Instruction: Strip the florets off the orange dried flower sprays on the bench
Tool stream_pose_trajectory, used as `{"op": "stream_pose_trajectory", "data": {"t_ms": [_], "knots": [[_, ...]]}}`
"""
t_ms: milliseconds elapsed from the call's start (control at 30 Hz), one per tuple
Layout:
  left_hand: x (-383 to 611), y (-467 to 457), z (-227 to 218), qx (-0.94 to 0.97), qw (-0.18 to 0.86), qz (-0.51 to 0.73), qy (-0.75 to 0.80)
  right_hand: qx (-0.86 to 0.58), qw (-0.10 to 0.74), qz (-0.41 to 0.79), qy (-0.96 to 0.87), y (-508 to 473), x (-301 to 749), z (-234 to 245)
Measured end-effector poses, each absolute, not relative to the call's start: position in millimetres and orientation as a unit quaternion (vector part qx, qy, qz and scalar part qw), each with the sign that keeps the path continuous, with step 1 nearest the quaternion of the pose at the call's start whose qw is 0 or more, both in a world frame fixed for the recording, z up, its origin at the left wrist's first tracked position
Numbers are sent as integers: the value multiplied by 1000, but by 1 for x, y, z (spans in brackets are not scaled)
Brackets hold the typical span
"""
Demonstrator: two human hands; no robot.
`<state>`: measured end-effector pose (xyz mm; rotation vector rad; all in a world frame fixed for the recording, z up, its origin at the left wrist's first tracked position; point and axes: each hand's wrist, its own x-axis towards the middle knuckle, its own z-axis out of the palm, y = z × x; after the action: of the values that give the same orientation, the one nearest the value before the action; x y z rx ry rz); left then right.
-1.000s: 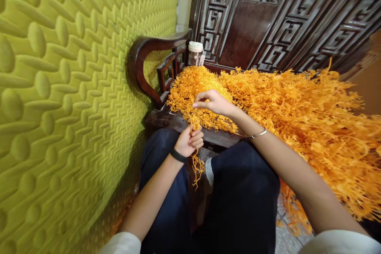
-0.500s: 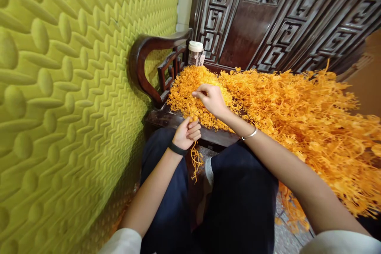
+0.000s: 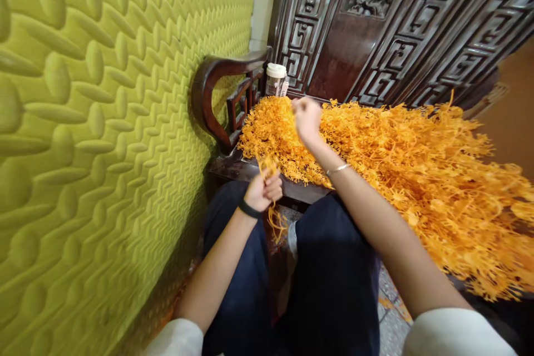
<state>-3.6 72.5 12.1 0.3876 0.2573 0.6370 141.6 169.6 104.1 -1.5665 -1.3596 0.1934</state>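
Observation:
My left hand [image 3: 265, 192] is closed around a small bunch of orange plastic strands [image 3: 267, 164]. Part of the bunch sticks up above the fist, and thin stems [image 3: 276, 225] dangle below it over the gap between my knees. Higher and to the right, my right hand [image 3: 307, 118] hovers over the orange plastic pile, blurred by motion. Its fingers look curled together; whatever they may hold is too smeared to make out. Under that hand lies a heap of frilly orange pieces [image 3: 267, 128] on the dark wooden seat [image 3: 233, 168].
A larger mass of orange pieces [image 3: 417, 167] spreads to the right. A lidded cup [image 3: 276, 80] stands in the seat's back corner beside the curved wooden armrest [image 3: 202, 94]. The carved backrest [image 3: 342, 61] rises behind. A yellow-green padded wall [image 3: 104, 122] runs along the left.
My right hand has moved up and slightly right, away from my left hand. The bunch in my left fist now stands up more above the fingers.

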Motion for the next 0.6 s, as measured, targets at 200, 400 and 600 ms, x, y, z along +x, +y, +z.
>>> {"op": "stream_pose_trajectory", "data": {"t_ms": [200, 400, 600], "knots": [[2, 48, -8, 253, 931, 249, 84, -638, 595, 45, -486, 199, 196, 83], [0, 58, -5, 240, 923, 291, 73, -616, 477, 88, -621, 206, 167, 62], [1, 58, -7, 222, 928, 286, 86, -519, 429, 304, -673, 183, 149, 75]]}}
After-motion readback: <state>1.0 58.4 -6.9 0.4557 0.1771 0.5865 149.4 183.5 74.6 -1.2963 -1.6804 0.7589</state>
